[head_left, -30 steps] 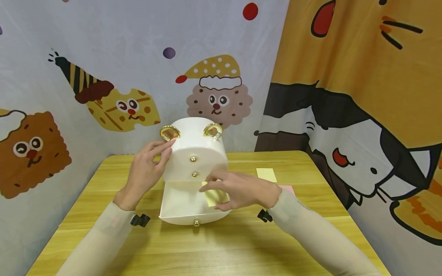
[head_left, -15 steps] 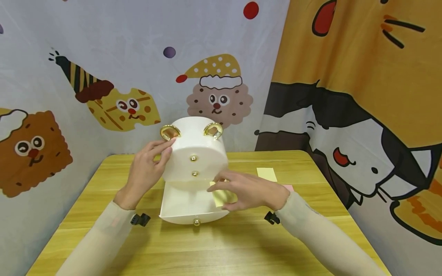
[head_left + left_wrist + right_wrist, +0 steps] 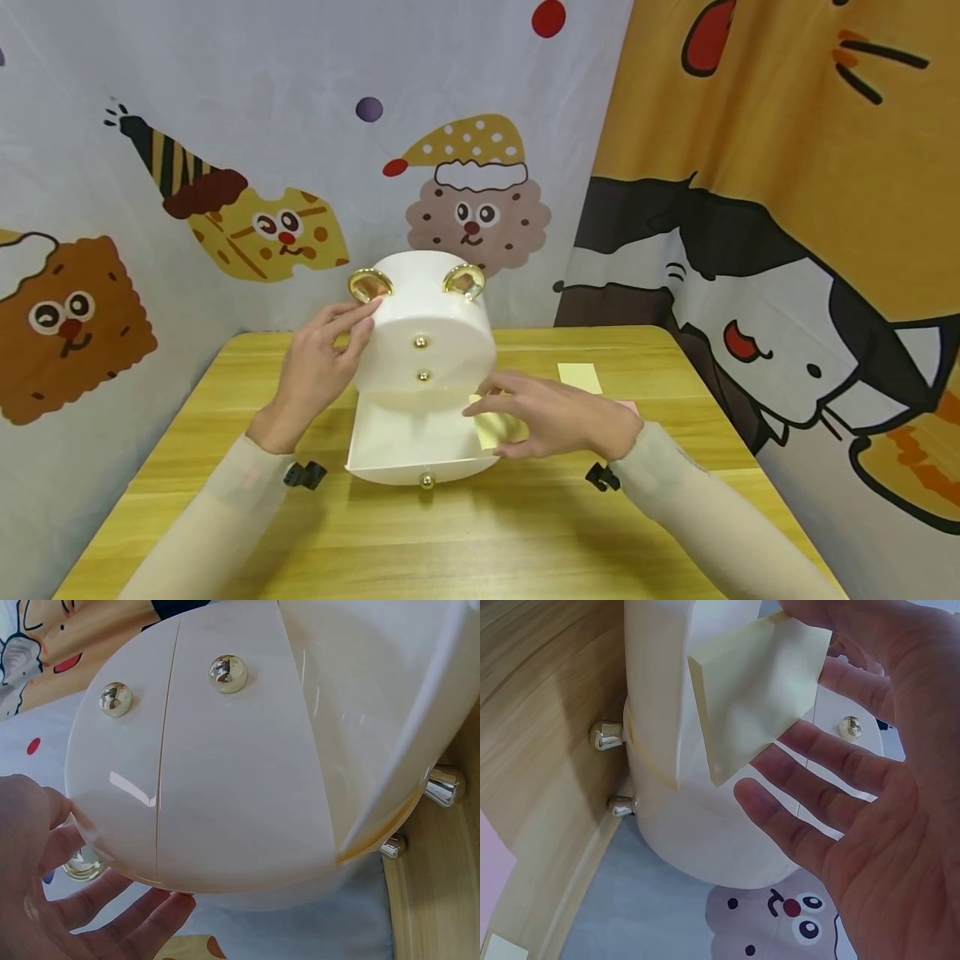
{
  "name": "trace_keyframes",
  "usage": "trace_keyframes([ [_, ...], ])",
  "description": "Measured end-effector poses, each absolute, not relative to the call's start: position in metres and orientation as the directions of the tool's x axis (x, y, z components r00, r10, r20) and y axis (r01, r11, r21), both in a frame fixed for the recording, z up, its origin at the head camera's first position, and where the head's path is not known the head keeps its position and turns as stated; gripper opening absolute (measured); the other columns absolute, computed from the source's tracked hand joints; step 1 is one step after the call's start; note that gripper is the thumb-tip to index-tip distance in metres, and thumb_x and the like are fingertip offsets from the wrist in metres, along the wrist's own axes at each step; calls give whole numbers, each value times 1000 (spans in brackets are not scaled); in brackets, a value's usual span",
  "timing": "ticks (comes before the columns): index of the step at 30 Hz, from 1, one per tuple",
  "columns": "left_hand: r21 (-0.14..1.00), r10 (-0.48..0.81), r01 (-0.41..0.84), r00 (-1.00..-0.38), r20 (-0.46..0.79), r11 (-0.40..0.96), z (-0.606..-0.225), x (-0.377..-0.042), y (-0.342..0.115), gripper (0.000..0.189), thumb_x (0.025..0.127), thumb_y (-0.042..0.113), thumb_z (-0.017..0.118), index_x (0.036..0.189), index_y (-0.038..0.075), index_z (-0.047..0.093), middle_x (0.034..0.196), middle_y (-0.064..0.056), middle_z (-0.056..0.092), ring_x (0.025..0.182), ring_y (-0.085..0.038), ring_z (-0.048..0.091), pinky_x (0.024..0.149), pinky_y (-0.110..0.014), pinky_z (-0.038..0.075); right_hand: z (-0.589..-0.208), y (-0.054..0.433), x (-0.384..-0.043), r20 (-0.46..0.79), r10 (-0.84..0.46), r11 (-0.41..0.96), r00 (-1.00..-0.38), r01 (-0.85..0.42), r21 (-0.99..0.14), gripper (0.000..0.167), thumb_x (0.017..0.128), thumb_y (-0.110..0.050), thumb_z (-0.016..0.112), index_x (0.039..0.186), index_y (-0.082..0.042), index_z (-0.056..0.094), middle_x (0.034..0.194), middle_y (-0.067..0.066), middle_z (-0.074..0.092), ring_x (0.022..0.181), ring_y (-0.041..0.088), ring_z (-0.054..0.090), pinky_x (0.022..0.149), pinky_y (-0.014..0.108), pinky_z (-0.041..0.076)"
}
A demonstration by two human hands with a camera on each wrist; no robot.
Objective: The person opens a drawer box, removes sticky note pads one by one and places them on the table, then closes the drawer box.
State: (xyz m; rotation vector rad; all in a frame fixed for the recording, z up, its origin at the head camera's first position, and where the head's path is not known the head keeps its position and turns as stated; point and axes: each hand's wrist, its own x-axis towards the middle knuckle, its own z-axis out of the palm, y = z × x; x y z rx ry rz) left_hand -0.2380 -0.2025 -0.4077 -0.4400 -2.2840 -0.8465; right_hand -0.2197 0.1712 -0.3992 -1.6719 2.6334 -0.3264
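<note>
A white rounded storage box [image 3: 427,310] with two gold ears and gold knobs stands on the table, its bottom drawer [image 3: 401,437] pulled out toward me. My left hand [image 3: 311,358] touches the box's upper left side beside the gold ear [image 3: 371,285]; in the left wrist view its fingers reach along the curved edge. My right hand [image 3: 551,412] pinches a pale yellow sticky note pad [image 3: 757,690] between thumb and fingers, other fingers spread. In the head view the pad overlaps the drawer's right edge. The drawer's visible floor is bare.
Behind the right hand, a pale yellow note pad [image 3: 578,377] lies on the wooden table [image 3: 480,533], near a pink one [image 3: 627,407] partly hidden by the wrist. A patterned curtain [image 3: 285,108] hangs close behind the table and along the right side.
My right hand has moved to the right with the sticky note pad, from over the drawer to its right edge. The left hand and the box have stayed in place.
</note>
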Motion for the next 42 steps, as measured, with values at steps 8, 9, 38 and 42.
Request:
trace_keyframes([
  [8, 445, 88, 509, -725, 683, 737, -408, -239, -203, 35, 119, 19, 71, 153, 19, 79, 136, -20, 80, 107, -39, 82, 77, -59, 75, -399, 177, -219, 96, -887, 431, -452, -884, -184, 58, 102, -34, 93, 155, -21, 75, 155, 5, 67, 135, 21, 68, 108, 39, 70],
  [9, 444, 89, 509, -725, 683, 737, -408, -239, -203, 35, 119, 19, 71, 153, 19, 79, 136, -20, 80, 106, -39, 82, 77, -59, 75, -399, 178, -219, 99, -887, 430, -451, -885, -178, 58, 101, -34, 94, 154, -21, 75, 156, 6, 67, 135, 22, 68, 109, 39, 70],
  [38, 461, 79, 497, -738, 670, 735, -407, -238, -204, 36, 120, 22, 70, 155, 22, 78, 138, -18, 80, 104, -37, 82, 78, -61, 75, -416, 203, -212, 111, -867, 462, -486, -866, -190, 62, 100, -31, 95, 157, -23, 72, 155, 7, 69, 132, 20, 68, 100, 33, 68],
  [42, 461, 79, 497, -738, 670, 736, -408, -239, -204, 36, 120, 22, 70, 155, 22, 78, 138, -18, 80, 105, -38, 82, 78, -61, 75, -419, 208, -212, 105, -859, 473, -501, -855, -211, 63, 99, -30, 95, 158, -22, 72, 157, 8, 69, 125, 18, 68, 95, 31, 67],
])
